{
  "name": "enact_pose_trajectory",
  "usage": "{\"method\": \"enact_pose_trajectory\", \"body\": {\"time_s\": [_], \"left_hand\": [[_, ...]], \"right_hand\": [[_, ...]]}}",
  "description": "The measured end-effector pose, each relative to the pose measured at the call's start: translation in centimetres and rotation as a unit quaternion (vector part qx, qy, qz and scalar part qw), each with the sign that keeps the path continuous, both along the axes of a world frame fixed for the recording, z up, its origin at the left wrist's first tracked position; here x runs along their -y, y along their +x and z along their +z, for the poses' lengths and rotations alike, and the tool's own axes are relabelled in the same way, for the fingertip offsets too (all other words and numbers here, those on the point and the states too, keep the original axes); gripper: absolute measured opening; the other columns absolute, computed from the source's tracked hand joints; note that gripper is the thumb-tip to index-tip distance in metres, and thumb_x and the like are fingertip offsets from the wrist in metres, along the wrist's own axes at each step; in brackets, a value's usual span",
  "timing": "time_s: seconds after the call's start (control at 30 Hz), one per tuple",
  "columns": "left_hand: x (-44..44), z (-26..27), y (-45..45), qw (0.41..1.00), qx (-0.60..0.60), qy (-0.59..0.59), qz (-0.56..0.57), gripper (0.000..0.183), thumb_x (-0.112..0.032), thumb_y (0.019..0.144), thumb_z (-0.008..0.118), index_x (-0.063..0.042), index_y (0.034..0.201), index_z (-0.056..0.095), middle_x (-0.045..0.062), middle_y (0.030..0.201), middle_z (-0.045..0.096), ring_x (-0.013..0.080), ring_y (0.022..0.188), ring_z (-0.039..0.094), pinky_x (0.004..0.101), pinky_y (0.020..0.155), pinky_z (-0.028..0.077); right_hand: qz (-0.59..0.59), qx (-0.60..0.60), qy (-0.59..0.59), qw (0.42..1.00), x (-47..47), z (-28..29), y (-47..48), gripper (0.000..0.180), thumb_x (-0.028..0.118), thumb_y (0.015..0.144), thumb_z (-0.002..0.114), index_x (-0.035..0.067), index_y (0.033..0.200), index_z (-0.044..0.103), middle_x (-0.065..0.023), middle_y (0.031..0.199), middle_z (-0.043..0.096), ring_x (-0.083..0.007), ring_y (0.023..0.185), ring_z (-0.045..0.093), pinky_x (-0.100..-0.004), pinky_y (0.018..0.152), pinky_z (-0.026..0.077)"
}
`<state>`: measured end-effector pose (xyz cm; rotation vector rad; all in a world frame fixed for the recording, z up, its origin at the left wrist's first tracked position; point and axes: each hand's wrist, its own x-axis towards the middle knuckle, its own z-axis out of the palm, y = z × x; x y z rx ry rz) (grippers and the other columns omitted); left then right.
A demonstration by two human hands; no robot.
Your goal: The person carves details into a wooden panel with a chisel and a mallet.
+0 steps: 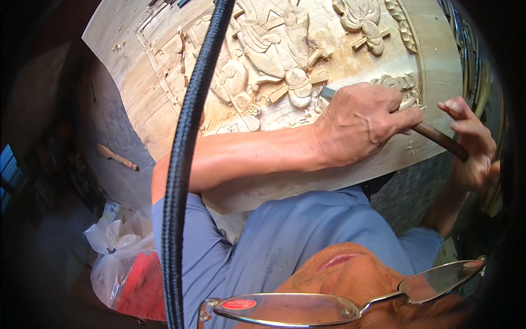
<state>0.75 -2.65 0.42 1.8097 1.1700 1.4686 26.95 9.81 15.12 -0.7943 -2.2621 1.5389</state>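
My left hand (361, 119) is wrapped around a wood-carving chisel, with the forearm lying across the near part of a pale wooden relief panel (439, 82). The blade (327, 92) of the chisel pokes out past the knuckles, beside a carved figure's head (299, 87); its cutting edge is hard to make out. From the other side of the fist, the brown wooden handle (441, 142) slants toward my right hand (472, 144). That hand has its fingers spread, its palm at the handle's butt end. Whether they touch is unclear.
Wood chips (117, 46) lie on the panel. Several long tools or rods (472, 61) line the right edge. A wooden stick-like piece (117, 156) rests at lower left, above a knotted plastic bag (119, 246) and a red object (144, 288). A black braided cable (191, 107) crosses the view.
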Motion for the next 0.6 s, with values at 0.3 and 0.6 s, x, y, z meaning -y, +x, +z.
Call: {"method": "enact_pose_trajectory", "body": {"time_s": [0.3, 0.6], "left_hand": [[0.0, 0.1, 0.2, 0.999, 0.024, -0.007, 0.027, 0.022, -0.025, 0.094, 0.077, -0.022, 0.116, 0.074, 0.005, 0.077, 0.054, 0.0266, 0.070, 0.064, 0.0429, 0.059, 0.050], [-0.1, 0.0, -0.2, 0.999, 0.014, -0.005, 0.038, 0.022, -0.024, 0.094, 0.077, -0.020, 0.116, 0.074, 0.005, 0.076, 0.054, 0.0268, 0.070, 0.064, 0.0419, 0.059, 0.049]], "right_hand": [[-0.053, -0.024, -0.002, 0.998, 0.7, 0.0, -0.8, 0.116, 0.098, 0.094, 0.024, -0.003, 0.120, 0.075, -0.0378, 0.132, 0.067, -0.0519, 0.128, 0.065, -0.0672, 0.119, 0.040], [-0.007, 0.013, 0.015, 1.000, -1.5, 1.1, -1.3, 0.120, 0.101, 0.090, 0.023, -0.002, 0.121, 0.075, -0.0372, 0.136, 0.067, -0.0487, 0.134, 0.061, -0.0663, 0.120, 0.039]]}}
